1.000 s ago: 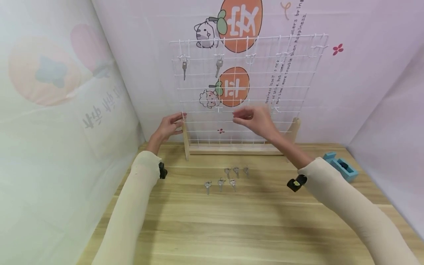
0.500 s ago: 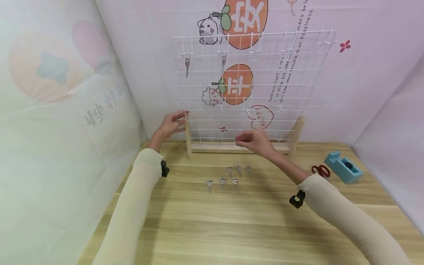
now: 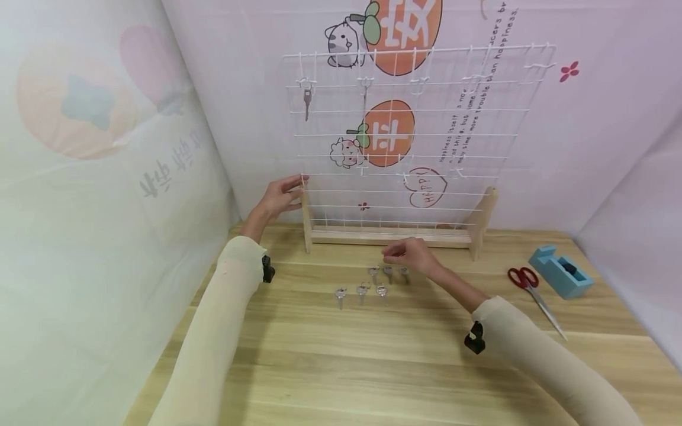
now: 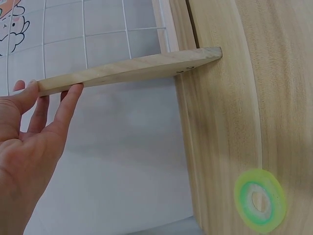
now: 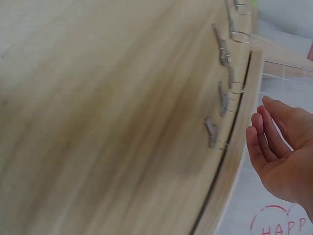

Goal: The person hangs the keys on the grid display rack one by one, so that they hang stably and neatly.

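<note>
So far two keys [image 3: 307, 102] hang on the top hooks of the white wire grid rack [image 3: 405, 136], and six loose keys [image 3: 373, 283] are still lying on the wooden table [image 3: 373, 367] in front of it, so most of the job looks left. The left hand [image 3: 279, 198] steadies the rack's wooden left post with straight fingers. The right hand [image 3: 407, 255] has dropped from grid height a second ago to just above the back row of keys, fingers relaxed, holding nothing yet.
</note>
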### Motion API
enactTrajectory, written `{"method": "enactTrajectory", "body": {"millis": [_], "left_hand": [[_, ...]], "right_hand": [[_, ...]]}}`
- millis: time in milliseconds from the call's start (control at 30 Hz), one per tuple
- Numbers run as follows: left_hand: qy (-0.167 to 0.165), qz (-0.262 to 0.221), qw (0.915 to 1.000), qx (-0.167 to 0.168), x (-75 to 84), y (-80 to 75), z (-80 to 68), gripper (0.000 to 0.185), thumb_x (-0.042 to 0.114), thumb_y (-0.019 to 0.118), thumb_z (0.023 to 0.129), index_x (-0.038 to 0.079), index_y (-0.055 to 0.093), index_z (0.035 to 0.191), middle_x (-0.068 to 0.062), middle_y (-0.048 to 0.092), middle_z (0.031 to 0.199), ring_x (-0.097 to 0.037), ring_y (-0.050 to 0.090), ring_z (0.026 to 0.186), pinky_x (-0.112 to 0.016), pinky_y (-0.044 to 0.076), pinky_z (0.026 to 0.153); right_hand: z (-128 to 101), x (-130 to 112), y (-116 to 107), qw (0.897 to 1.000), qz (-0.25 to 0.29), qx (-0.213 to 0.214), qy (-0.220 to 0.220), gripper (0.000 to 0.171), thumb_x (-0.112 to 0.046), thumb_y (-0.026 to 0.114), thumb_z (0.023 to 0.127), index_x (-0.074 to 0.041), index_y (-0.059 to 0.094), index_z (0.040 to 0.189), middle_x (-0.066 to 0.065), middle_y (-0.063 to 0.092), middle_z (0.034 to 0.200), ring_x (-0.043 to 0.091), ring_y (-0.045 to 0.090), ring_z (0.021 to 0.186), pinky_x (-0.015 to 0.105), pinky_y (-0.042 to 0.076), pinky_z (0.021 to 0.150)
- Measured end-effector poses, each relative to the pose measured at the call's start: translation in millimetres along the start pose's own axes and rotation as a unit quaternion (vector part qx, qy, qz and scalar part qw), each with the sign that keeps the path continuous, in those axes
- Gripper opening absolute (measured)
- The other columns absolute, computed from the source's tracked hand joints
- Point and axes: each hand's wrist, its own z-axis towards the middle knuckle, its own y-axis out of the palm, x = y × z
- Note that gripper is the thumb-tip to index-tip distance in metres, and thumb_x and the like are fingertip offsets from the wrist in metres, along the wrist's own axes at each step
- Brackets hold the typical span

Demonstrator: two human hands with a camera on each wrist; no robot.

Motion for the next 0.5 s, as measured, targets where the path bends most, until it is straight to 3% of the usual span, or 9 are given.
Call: {"method": "enactTrajectory", "body": {"millis": [267, 500], "left_hand": [[-0.005, -0.003, 1.0000, 0.002, -0.3, 0.2, 1.9, 0.048, 0.007, 0.054, 0.109, 0.015, 0.050, 0.155, -0.006, 0.041, 0.164, -0.027, 0.042, 0.148, -0.050, 0.050, 0.111], [0.002, -0.003, 1.0000, -0.001, -0.7, 0.3, 0.9, 0.047, 0.006, 0.053, 0.109, 0.013, 0.050, 0.156, -0.007, 0.042, 0.164, -0.028, 0.043, 0.148, -0.050, 0.050, 0.111]], "right_hand": [[0.2, 10.5, 20.0, 0.999, -0.012, -0.019, -0.029, 0.013, 0.003, 0.079, 0.089, 0.006, 0.078, 0.102, 0.014, 0.079, 0.093, 0.023, 0.075, 0.081, 0.027, 0.064, 0.071], [2.8, 7.1, 29.9, 0.998, -0.046, -0.015, -0.034, 0.011, 0.000, 0.081, 0.088, 0.004, 0.079, 0.098, 0.013, 0.079, 0.090, 0.021, 0.074, 0.078, 0.029, 0.064, 0.070]]}}
